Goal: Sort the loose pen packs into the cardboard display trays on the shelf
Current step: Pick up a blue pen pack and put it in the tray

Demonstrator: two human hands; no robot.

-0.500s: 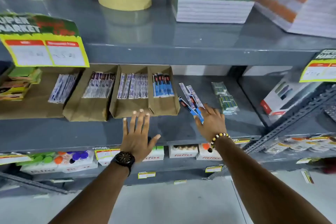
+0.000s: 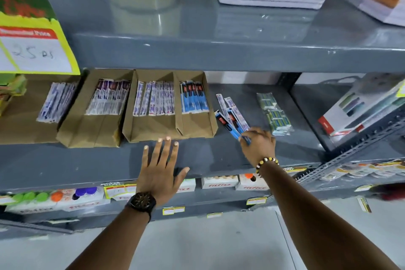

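The right hand (image 2: 258,144) is pinching a few loose blue-and-white plastic pen packs (image 2: 232,119), fanned just right of the two-slot brown cardboard display tray (image 2: 197,126) on the grey metal shelf (image 2: 219,153). The loosely held fan is risking a slip. The left hand (image 2: 158,170) is hovering flat, fingers spread, holding nothing.

Grey shelf (image 2: 197,155), cardboard trays (image 2: 153,129), pen packs (image 2: 221,103)

This is a shop: grey metal shelves (image 2: 219,55) carry stationery in cardboard display trays (image 2: 168,129), and a yellow price tag (image 2: 37,50) hangs at the upper shelf's front edge.
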